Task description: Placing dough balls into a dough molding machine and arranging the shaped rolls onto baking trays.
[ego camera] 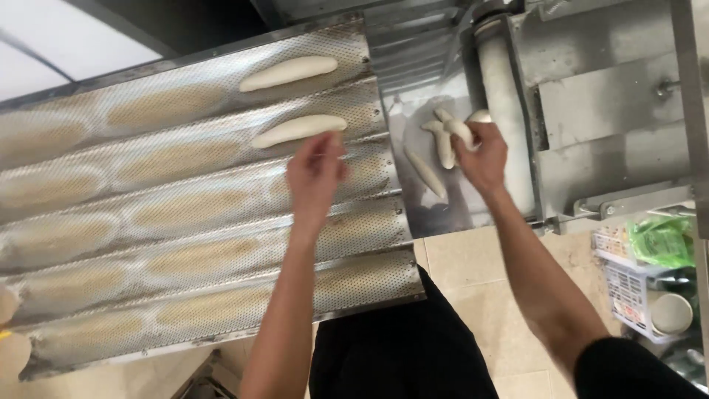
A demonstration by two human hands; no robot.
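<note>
- Dough pieces [445, 140], pale and finger-shaped, lie in a small heap at upper centre-right of the frame, on the metal chute [413, 192] below the machine's roller [506, 111], where they seem to drop out.
- Right hand [481, 151] is closed around one piece from that heap.
- Left hand [316, 174] hovers over the perforated tray [185, 244], fingers loosely curled and apparently empty, just below a laid dough stick [299, 130].
- Another stick [288, 73] lies in the channel above; each rests lengthwise in a groove, probably to keep its shape.
- A basket [631, 295] sits at lower right.
</note>
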